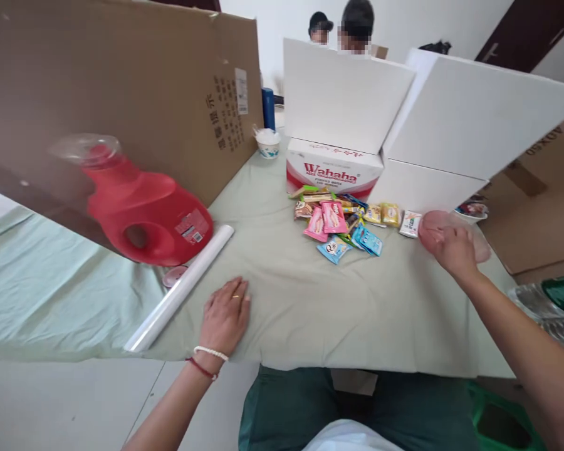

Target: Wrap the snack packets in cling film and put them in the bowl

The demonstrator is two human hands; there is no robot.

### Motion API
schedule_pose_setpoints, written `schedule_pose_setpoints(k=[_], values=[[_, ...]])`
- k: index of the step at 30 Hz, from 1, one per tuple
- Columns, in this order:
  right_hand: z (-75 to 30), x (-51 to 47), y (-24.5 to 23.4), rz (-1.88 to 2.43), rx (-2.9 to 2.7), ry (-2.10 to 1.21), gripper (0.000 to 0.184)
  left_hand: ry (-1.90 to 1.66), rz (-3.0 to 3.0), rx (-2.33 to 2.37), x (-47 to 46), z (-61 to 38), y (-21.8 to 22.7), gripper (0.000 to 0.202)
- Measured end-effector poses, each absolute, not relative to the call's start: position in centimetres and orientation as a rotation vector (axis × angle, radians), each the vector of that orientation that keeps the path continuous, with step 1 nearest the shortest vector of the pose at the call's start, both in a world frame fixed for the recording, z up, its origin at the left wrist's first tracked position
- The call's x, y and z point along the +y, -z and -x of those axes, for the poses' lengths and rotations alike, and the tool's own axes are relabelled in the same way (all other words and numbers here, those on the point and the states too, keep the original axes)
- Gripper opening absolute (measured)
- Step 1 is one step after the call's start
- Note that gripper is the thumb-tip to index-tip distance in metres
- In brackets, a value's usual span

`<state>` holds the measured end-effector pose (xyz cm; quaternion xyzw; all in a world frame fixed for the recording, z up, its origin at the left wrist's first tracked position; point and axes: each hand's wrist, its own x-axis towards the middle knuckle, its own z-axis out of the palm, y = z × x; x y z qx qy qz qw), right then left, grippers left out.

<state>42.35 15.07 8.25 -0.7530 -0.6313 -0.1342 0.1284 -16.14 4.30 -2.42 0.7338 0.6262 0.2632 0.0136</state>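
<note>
Right hand [455,249]: fingers bent over one pink plastic item [428,227]; whether gripped, cannot tell. Item rounded, partly see-through, near worktop's [333,313] right edge, beside one white packet [408,224]. Left hand [226,316]: flat, holding nothing. Two pink snack packets [333,217]; one red jug [162,203].

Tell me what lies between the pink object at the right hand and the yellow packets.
A small white packet lies between the pink object and the yellow packets, as the head view shows.

White wall [404,22], pale tiled floor [70,401]
</note>
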Motion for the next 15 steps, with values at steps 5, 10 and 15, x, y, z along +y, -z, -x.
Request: schedule_pose_setpoints(k=[5, 10, 15], values=[[-28.6, 22.5, -12.2, 1.678, -2.377, 0.347, 0.033, -0.637, -2.487, 1.991, 3.9, 15.6, 3.5, 0.052], [-10.7, 33.5, -14.6, 1.320, -2.713, 0.330, 0.029, -0.668, -2.533, 1.965, 3.6, 15.8, 2.9, 0.059], [2.8, 46.5, -12.1, 1.579, -2.717, 0.096, 0.026, -0.615, -2.529, 1.970, 3.7, 16.3, 2.6, 0.076]])
